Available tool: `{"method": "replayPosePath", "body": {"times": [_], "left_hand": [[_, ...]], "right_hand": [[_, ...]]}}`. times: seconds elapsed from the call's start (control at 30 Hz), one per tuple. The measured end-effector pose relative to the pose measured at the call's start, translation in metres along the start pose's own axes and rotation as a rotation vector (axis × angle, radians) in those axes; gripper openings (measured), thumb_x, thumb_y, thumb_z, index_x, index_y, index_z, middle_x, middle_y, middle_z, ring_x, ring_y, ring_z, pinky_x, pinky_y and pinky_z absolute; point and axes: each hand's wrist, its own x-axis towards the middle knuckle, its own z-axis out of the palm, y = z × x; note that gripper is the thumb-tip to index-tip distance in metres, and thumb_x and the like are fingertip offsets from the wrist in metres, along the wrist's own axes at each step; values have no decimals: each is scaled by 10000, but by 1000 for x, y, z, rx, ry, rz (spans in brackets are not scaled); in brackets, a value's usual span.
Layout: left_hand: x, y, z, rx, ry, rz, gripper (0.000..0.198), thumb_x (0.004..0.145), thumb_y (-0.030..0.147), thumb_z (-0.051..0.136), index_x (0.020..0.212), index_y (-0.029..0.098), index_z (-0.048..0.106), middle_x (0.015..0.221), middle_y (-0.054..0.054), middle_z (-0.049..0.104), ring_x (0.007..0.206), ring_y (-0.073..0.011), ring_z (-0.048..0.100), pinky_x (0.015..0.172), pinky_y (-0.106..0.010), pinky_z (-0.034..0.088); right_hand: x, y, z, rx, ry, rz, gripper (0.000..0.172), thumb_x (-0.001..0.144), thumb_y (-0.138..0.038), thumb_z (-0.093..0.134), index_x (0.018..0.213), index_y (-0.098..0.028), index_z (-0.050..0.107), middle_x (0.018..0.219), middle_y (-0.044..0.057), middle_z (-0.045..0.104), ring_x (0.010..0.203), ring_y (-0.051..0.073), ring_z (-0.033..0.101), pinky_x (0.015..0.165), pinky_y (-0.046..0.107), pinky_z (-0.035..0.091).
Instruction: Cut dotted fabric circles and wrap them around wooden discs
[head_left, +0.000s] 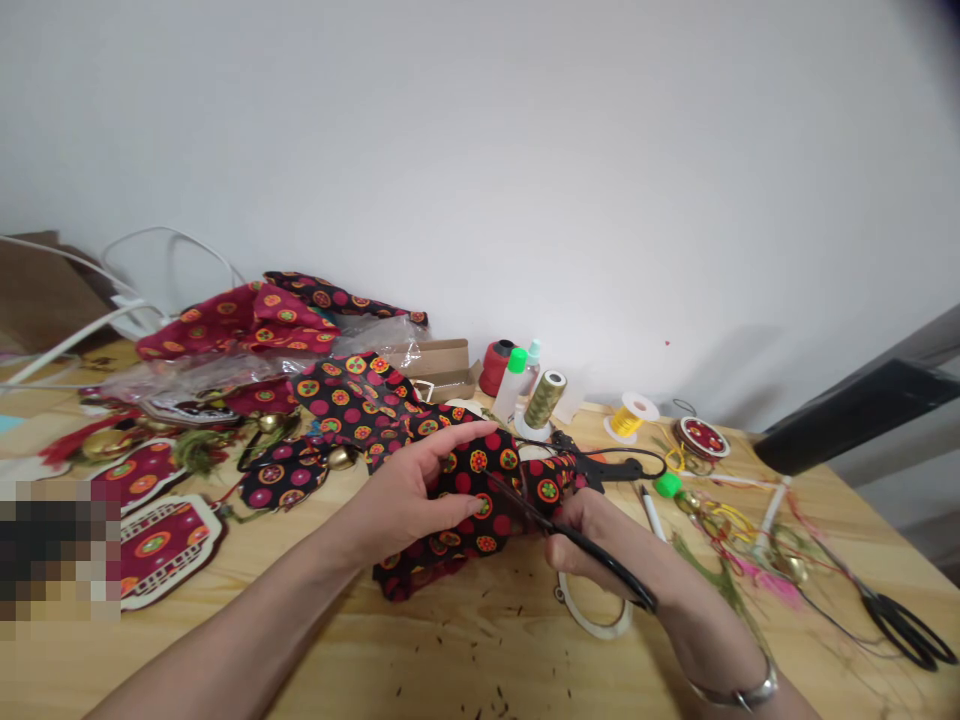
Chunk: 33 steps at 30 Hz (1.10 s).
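Lying across the middle of the wooden table [337, 650], the black patterned fabric [487, 543] is bunching up between the person's two hands. The left hand [397, 490] is grasping it, the thumb pressing on top and the index finger stretching over it, while the other fingers are mostly hiding from sight. The right hand [622, 535] is clenching black-handled scissors [600, 563], whose blades are pointing up and leftward over the cloth; whether they are cutting into it, one cannot tell.

Just below the right hand, a pale ring [600, 631] is lying on the tabletop. Beyond the fabric, an open cardboard box [442, 358], a green-capped bottle [512, 385] and an olive thread cone [546, 400] are standing near one another, with a yellow spool [624, 424] sitting farther right. To the left, a gold bell [343, 458] is resting beside a dark patterned piece [281, 475], and a pale-edged maroon panel [169, 550] is lying nearer the person. At far right, a second pair of scissors [900, 620] is lying near the table's edge.
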Motion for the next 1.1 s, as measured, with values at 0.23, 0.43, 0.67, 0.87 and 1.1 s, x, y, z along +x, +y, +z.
{"method": "replayPosePath", "body": {"times": [0.23, 0.43, 0.67, 0.87, 1.1], "left_hand": [[-2, 4, -1, 66, -68, -32, 612, 746, 128, 672, 1315, 278, 504, 1330, -31, 596, 1125, -209, 611, 932, -312, 507], [-2, 3, -3, 67, -106, -60, 626, 751, 107, 649, 1328, 291, 488, 1305, -20, 617, 1106, -198, 621, 924, -308, 506], [-2, 2, -3, 58, -96, -64, 626, 754, 131, 672, 1327, 310, 495, 1313, -15, 610, 1110, -199, 620, 931, -309, 503], [3, -1, -3, -18, -10, -28, 599, 713, 210, 752, 1270, 315, 558, 1385, -6, 545, 1175, -220, 577, 958, -315, 489], [4, -5, 2, -37, 145, -10, 508, 712, 285, 757, 1201, 276, 618, 1184, -19, 690, 1046, -214, 647, 917, -324, 513]], "right_hand": [[-4, 1, -4, 78, -7, 100, 624, 727, -725, 549, 532, -197, 279, 523, -73, 214, 503, 65, 173, 440, 255, 103], [-1, -5, -6, 160, -24, 96, 580, 727, -589, 652, 508, -187, 296, 496, -82, 237, 492, 58, 178, 423, 240, 104], [1, -7, -7, 173, -12, 148, 573, 702, -582, 673, 477, -185, 327, 475, -77, 252, 493, 65, 197, 421, 232, 116], [2, 0, -6, 164, 36, 132, 607, 683, -685, 620, 489, -192, 326, 490, -71, 249, 503, 70, 198, 428, 240, 111], [2, 7, -5, 89, 85, 130, 603, 737, -664, 587, 498, -200, 285, 497, -79, 203, 478, 62, 161, 418, 252, 91]]}}
